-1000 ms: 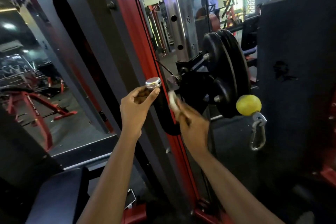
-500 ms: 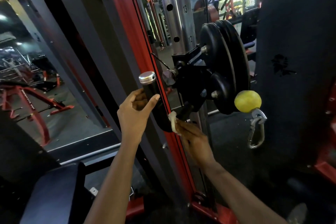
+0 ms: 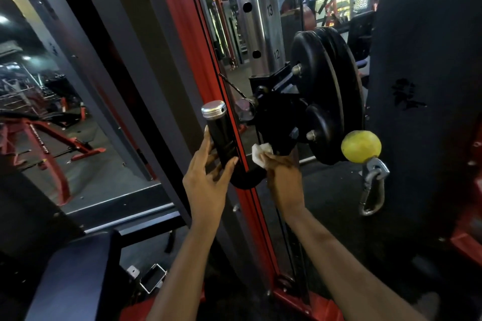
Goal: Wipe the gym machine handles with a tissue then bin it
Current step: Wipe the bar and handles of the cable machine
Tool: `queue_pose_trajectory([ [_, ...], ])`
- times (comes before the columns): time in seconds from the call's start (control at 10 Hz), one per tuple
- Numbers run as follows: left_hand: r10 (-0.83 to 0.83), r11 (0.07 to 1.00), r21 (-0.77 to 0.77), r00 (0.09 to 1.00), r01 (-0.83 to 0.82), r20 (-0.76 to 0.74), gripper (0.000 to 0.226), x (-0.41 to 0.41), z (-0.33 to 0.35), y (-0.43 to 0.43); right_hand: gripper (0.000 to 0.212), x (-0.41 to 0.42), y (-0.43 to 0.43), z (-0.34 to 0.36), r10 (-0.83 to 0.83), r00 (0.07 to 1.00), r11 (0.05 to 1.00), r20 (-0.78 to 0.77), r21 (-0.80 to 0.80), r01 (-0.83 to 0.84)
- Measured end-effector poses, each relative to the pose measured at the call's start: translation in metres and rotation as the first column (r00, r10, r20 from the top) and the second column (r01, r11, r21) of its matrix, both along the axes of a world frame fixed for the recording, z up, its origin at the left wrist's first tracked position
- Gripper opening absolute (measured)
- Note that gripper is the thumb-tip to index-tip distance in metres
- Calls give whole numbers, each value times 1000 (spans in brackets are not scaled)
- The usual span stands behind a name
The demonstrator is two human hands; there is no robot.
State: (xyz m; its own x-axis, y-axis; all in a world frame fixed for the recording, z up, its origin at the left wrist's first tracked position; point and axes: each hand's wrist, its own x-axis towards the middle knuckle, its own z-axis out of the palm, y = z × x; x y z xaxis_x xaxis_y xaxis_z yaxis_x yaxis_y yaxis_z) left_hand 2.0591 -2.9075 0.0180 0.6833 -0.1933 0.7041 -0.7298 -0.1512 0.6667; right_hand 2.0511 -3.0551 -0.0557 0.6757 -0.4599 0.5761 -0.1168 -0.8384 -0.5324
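Between the fingers of the left hand, a glossy black cylindrical handle with a brushed silver metal end cap. Pinched in the right hand, a plain white crumpled tissue. Right of that hand, a yellow-green round ball over a dull silver steel carabiner. Above it, matte black round weight plates. Between and above both hands, a bright red painted steel upright. Beyond, a shiny silver metal column. Carries black holes and dark numerals 12 and 13.

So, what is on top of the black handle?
A silver cap closes the top of the handle. Lower down, the left hand that holds it and the right hand with the tissue cover part of its bend.
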Motion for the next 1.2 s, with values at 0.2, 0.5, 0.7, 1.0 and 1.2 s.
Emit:
queue_pose_trajectory([
  [0.2,-20,1000,-18,1000,20,7,78,4,-2,1,23,-30,19,20,119,993,976,18,182,-120],
  [0.5,-31,999,-31,999,32,13,79,4,-3,1,21,-17,16,13,-9,965,749,263,641,-168],
  [0.7,-14,999,-33,1000,14,14,78,4,-4,0,27,-45,70,5,-158,905,618,395,754,-222],
  [1.0,-19,999,-30,999,20,30,78,4,-3,1,26,4,38,6,-404,878,212,254,960,-180],
  [1.2,-23,999,-26,1000,23,18,77,4,-2,1,29,-13,85,2,-380,891,104,251,968,-228],
])
